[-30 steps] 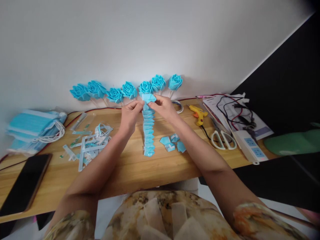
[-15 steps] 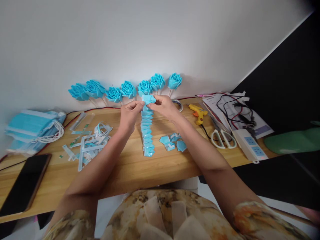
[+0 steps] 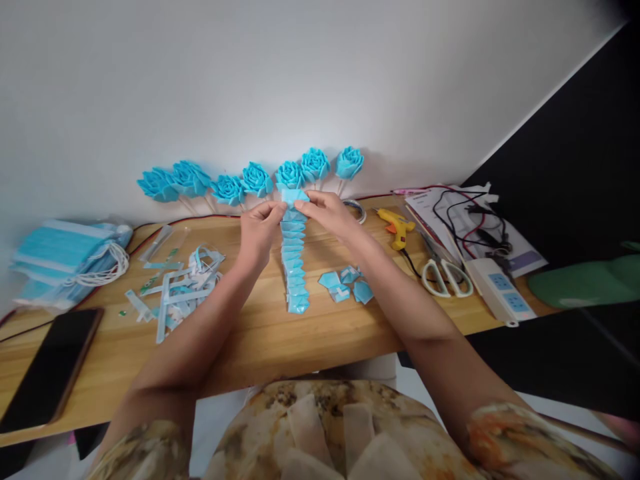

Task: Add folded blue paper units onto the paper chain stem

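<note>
A long strip of pleated light-blue petals (image 3: 293, 257) runs down the middle of the wooden table. At its far end, my left hand (image 3: 260, 225) pinches the strip's left edge between thumb and finger. Opposite it, my right hand (image 3: 327, 212) is closed on the folded blue petal (image 3: 295, 197) at the top of the strip, thumb pressed on its face. Some loose folded blue pieces (image 3: 335, 285) lie beneath my right forearm. Behind my hands, several blue flowers (image 3: 290, 175) on pale sticks lean along the wall.
To the left are blue face masks (image 3: 60, 250), a pile of cut strips (image 3: 187, 290) and a phone (image 3: 50, 370). On the right lie a yellow glue gun (image 3: 397, 227), white-handled scissors (image 3: 447, 277), a power strip (image 3: 503, 290), a tape roll (image 3: 361, 212) and tangled black cables (image 3: 470, 220) on papers.
The petal at the top of the strip has tilted and shifted slightly left. My right thumb has moved a little onto it; my left hand is nearly still.
</note>
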A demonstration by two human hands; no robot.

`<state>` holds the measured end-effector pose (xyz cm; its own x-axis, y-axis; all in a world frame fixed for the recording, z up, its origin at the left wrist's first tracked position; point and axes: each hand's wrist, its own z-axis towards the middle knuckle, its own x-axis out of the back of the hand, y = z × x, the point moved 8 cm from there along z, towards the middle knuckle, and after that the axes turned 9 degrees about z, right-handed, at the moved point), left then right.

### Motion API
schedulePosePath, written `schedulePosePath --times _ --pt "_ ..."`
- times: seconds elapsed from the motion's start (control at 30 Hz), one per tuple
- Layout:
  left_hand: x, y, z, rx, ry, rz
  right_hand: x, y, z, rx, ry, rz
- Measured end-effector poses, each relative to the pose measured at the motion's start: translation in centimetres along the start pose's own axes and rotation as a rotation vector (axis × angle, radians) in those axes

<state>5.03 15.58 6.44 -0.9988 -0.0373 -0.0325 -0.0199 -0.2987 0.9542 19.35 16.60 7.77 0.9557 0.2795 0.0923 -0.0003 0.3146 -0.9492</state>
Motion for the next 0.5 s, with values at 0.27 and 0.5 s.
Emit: schedulePosePath --times 0.27,0.5 --pt "-0.2 -0.5 0.0 0.038 -0.004 -0.024 0.3 0.1 0.1 0.015 0.027 -0.010" --pt "-0.2 -0.4 -0.1 0.027 -0.001 0.021 1.3 -0.5 0.1 0.019 0.105 0.085"
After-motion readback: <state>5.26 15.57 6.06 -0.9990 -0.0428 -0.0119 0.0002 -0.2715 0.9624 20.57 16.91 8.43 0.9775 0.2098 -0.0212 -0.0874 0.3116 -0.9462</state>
